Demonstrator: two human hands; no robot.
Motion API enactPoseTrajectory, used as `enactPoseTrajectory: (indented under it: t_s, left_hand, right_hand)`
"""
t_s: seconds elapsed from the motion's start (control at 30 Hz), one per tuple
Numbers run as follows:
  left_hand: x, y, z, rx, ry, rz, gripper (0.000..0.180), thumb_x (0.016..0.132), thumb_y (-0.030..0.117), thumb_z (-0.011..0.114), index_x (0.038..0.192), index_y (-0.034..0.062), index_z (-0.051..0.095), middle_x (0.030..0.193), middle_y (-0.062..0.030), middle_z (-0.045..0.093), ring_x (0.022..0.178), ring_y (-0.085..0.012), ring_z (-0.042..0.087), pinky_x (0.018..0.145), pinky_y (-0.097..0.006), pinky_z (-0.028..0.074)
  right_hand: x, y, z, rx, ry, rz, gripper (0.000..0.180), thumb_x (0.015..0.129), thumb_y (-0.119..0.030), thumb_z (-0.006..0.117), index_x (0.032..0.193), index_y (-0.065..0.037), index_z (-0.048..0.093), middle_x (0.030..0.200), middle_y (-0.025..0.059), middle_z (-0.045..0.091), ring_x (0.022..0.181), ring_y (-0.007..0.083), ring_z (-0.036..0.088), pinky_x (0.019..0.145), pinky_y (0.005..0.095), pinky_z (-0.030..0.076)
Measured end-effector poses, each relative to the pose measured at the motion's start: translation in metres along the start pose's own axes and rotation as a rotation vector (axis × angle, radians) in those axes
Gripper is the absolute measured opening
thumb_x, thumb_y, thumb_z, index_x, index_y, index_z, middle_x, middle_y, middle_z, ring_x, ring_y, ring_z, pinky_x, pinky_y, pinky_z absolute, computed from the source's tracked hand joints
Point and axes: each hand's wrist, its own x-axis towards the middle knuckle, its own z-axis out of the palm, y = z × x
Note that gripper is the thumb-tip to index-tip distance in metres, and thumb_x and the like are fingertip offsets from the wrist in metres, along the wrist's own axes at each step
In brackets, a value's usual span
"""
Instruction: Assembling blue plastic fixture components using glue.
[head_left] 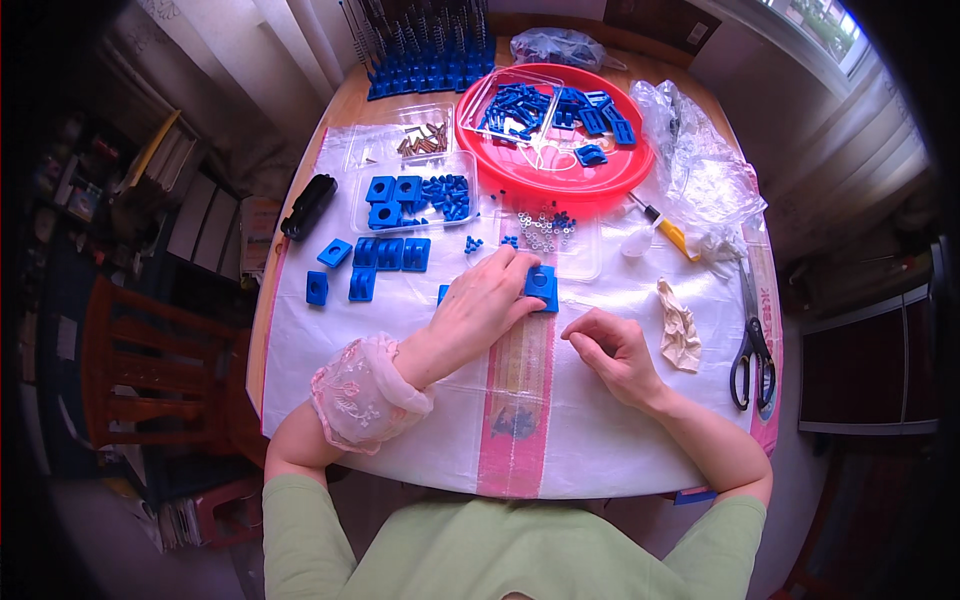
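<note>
- Left hand (487, 296) over blue block (547, 296), mid-desk (342, 102); grip hidden, can't tell.
- Right hand (618, 358) near, fingers curled; can't tell if gripping.
- Grouped blocks (390, 254) look done; small blue parts (446, 197) seemingly left.

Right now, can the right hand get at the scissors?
Probably yes: the black-handled scissors lie uncovered to the right of the right hand. A crumpled cream piece lies roughly between them, but looks low enough to pass over.
</note>
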Motion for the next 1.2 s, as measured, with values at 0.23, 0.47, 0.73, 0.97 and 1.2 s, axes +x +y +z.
enactPoseTrajectory:
  t_s: [0.23, 0.47, 0.73, 0.97, 1.2]
  left_hand:
    - [0.002, -0.004, 0.002, -0.005, 0.009, -0.009, 0.040, 0.083, 0.022, 0.073, 0.117, 0.0064, 0.056, 0.099, -0.0130, 0.057, 0.093, -0.0330, 0.061, 0.079, -0.041, 0.050]
    - [0.005, -0.002, 0.003, 0.094, 0.039, 0.072, 0.037, 0.083, 0.024, 0.073, 0.112, 0.0059, 0.059, 0.097, -0.0128, 0.058, 0.091, -0.0318, 0.060, 0.080, -0.041, 0.048]
    - [0.005, 0.003, -0.004, 0.169, 0.066, 0.167, 0.039, 0.081, 0.025, 0.074, 0.110, 0.0036, 0.058, 0.096, -0.0125, 0.057, 0.088, -0.0308, 0.060, 0.079, -0.041, 0.047]
    - [-0.022, 0.028, -0.002, 0.304, -0.022, 0.384, 0.046, 0.077, 0.025, 0.075, 0.114, 0.0038, 0.057, 0.092, -0.0083, 0.053, 0.089, -0.0232, 0.058, 0.078, -0.034, 0.044]
    - [-0.023, 0.034, 0.001, 0.385, 0.059, 0.496, 0.051, 0.074, 0.023, 0.075, 0.116, 0.0001, 0.057, 0.094, -0.0058, 0.054, 0.091, -0.0194, 0.056, 0.084, -0.035, 0.043]
  right_hand:
    - [0.001, 0.002, 0.002, -0.031, 0.011, -0.033, 0.008, 0.094, -0.003, 0.059, 0.097, 0.003, 0.065, 0.072, -0.0039, 0.055, 0.061, 0.0004, 0.043, 0.052, 0.0193, 0.033]
    - [0.000, 0.001, 0.002, -0.046, 0.011, -0.027, 0.007, 0.094, -0.002, 0.060, 0.095, 0.003, 0.065, 0.069, -0.0045, 0.053, 0.060, 0.0003, 0.042, 0.051, 0.0201, 0.032]
    - [0.000, 0.000, 0.002, 0.071, 0.070, -0.025, 0.012, 0.096, -0.005, 0.055, 0.103, 0.002, 0.062, 0.068, -0.0051, 0.051, 0.059, 0.0007, 0.041, 0.050, 0.0206, 0.030]
    - [0.002, 0.004, -0.003, 0.190, 0.136, 0.028, 0.018, 0.102, -0.016, 0.051, 0.105, 0.000, 0.059, 0.060, -0.0058, 0.044, 0.052, 0.0011, 0.035, 0.047, 0.0209, 0.027]
    - [0.003, -0.003, 0.008, 0.134, 0.234, -0.022, 0.013, 0.100, -0.011, 0.055, 0.093, -0.001, 0.057, 0.070, -0.0038, 0.055, 0.057, 0.0016, 0.043, 0.049, 0.0195, 0.032]
